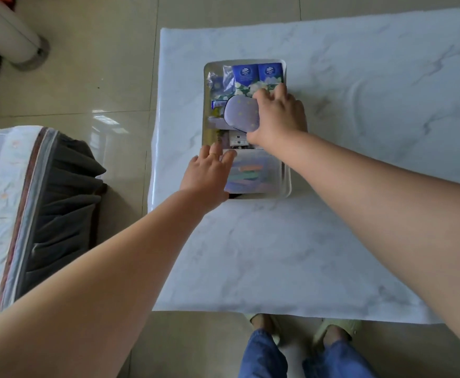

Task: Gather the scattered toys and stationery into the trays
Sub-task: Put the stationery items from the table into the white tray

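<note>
Toys and stationery sit packed into a single white tray (285,170) that lies near the left edge of the bench (359,132), toward its far side — nothing loose shows on the marble-patterned top around it. The right hand (279,115) reaches over the tray's right rim and curls its fingers (267,95) around a lilac pouch with yellow dots (242,113), holding it low over the middle of the tray, probably to bed it among the things already there. Blue packets (256,73) fill the far end and a clear box of coloured pieces (253,170) the near end, so the middle is the gap left for it. The left hand (209,170) lies with straight, spread fingers on the near-left part of the tray and the box's edge, gripping nothing — likely steadying the tray so it does not slide toward the bench edge while the pouch is pressed in.
</note>
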`<action>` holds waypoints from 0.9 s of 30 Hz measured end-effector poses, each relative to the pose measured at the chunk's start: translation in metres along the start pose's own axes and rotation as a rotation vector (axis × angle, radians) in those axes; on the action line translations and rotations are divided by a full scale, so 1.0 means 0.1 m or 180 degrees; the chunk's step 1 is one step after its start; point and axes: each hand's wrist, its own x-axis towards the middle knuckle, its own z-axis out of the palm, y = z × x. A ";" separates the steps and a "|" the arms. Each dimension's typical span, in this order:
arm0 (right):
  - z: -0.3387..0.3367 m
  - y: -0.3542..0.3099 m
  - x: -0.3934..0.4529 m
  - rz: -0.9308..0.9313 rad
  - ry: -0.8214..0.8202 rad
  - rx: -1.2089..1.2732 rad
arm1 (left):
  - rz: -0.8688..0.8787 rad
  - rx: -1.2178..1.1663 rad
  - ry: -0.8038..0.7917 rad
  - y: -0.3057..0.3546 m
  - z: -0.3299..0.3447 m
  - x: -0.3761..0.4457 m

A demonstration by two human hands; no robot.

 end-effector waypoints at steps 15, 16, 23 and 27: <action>0.39 0.00 0.03 -0.0156 -0.0051 0.0295 | 0.0133 -0.0510 0.0045 0.01 0.20 0.06; 0.40 0.05 0.03 0.0030 0.0151 0.0215 | 0.0082 -0.0601 0.0064 0.01 0.20 0.06; 0.47 0.24 0.01 0.1463 0.0077 0.0454 | 0.0576 -0.0532 0.0165 0.12 0.26 0.07; 0.52 0.35 0.06 0.1695 -0.0445 0.0393 | 0.0806 -0.0032 0.0058 0.14 0.29 0.17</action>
